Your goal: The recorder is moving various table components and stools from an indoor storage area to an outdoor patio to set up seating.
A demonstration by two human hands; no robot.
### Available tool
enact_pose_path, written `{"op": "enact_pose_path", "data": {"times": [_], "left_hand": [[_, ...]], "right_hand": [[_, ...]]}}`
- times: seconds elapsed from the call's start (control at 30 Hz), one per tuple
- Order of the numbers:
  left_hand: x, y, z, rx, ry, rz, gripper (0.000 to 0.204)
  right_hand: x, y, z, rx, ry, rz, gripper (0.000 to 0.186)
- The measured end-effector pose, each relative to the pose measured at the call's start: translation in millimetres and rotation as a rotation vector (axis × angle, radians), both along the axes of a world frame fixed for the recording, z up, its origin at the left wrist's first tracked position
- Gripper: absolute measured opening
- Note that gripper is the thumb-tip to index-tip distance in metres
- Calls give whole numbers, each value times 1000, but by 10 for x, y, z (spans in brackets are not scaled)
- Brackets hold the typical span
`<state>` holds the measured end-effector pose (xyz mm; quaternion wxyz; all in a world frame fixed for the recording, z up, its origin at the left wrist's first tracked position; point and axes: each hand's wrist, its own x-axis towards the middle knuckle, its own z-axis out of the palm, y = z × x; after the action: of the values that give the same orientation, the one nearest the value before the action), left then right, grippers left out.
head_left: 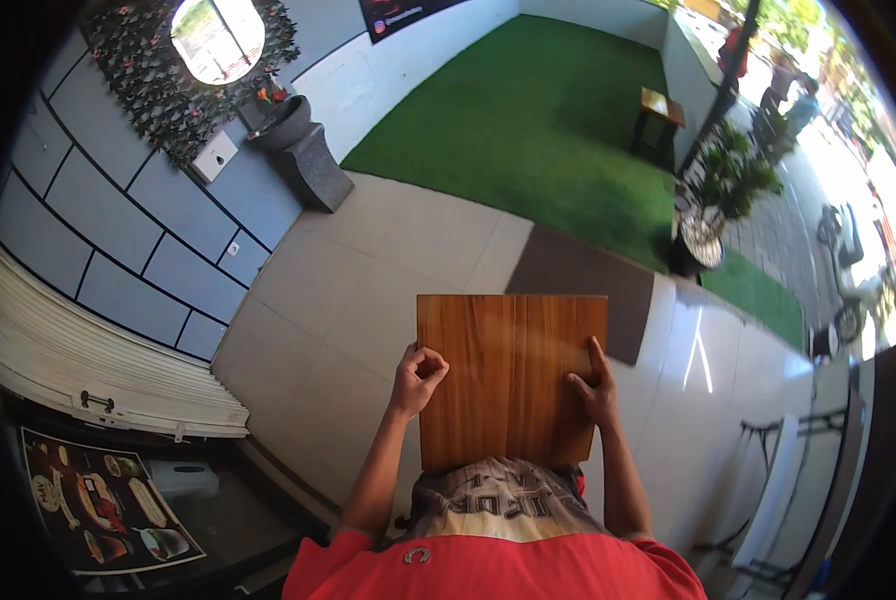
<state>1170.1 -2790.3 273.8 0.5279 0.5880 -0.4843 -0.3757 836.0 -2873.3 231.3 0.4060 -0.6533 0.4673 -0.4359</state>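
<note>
A square varnished wooden board (503, 390) is in front of my body, low in the view, its near edge against the printed front of my clothing (498, 495). My left hand (418, 375) is closed on the left edge of the board, fingers curled at the rim. My right hand (593, 385) grips the right edge, thumb and index finger showing on the top face. Whatever is underneath the board is hidden.
Tiled floor (358, 260), a brown mat (578, 270) and artificial grass (488, 110) lie ahead, with a small wooden table (658, 110) and potted plant (703, 240). A stone basin (308, 165) and roller shutter (88, 340) stand left. Outside, people (798, 110) and a scooter (843, 270).
</note>
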Motion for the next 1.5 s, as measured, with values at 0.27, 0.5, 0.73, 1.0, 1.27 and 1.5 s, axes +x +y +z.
{"op": "enact_pose_path", "data": {"times": [0.27,0.5,0.73,1.0,1.27,1.5], "left_hand": [[242,-2473,150,-76,-55,100,20],[642,-4848,23,-103,-15,87,21],[788,-7356,257,-104,236,25,32],[519,-10336,322,-84,373,-16,43],[256,-13058,440,-63,294,-33,39],[84,-15553,476,-51,313,-152,39]], "right_hand": [[425,-2841,683,35,69,85,75],[828,-5193,758,147,-98,81,74],[870,-7449,620,96,-134,-97,74],[647,-9949,477,7,-79,-239,75],[376,-12507,740,2,-74,-286,73],[220,-14545,589,-52,-60,-413,75]]}}
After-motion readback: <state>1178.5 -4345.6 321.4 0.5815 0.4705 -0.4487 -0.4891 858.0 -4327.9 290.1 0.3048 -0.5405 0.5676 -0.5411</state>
